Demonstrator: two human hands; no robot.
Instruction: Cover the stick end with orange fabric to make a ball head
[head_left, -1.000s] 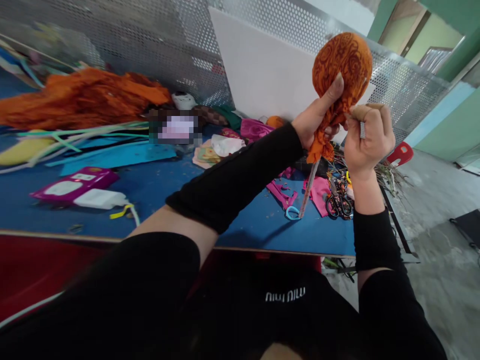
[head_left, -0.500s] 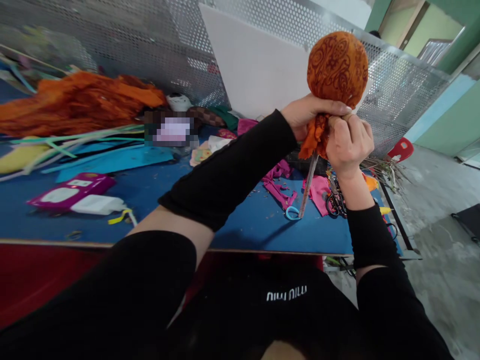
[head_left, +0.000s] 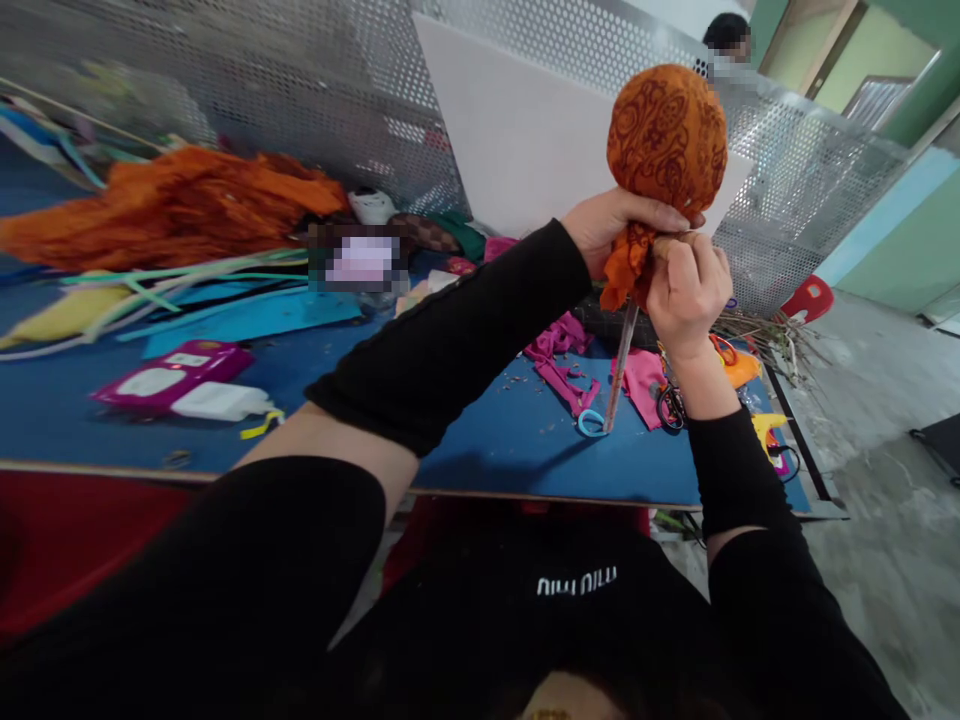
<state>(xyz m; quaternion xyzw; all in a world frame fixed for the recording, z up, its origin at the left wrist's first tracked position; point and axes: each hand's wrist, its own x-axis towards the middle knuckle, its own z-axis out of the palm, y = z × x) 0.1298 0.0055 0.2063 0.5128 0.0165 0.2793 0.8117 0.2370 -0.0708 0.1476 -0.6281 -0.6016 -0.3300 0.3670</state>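
Note:
A round ball wrapped in orange patterned fabric (head_left: 667, 130) is held up above the table, its cloth gathered at the neck. My left hand (head_left: 606, 225) is closed around that neck from the left, thumb across the front. Just below the ball, my right hand (head_left: 688, 290) is closed against the gathered cloth, fingers curled; whether it pinches cloth or something thin I cannot make out. Loose orange cloth (head_left: 626, 268) hangs between the hands. A clear rod (head_left: 620, 365) runs down from it to the table, beside a light blue ring (head_left: 592, 423).
The blue table (head_left: 480, 455) bears pink cloth scraps (head_left: 559, 370), scissors (head_left: 670, 408), a yellow glue gun (head_left: 769, 430), a purple pack (head_left: 176, 375) and a heap of orange cloth (head_left: 172, 205). A perforated metal panel (head_left: 300, 110) stands behind. A person's head (head_left: 727, 38) shows beyond it.
Both hands keep their hold on the fabric ball, which sits slightly further left in view. The table's left-side items have shifted right as the view turned. A person's head now shows beyond the panel.

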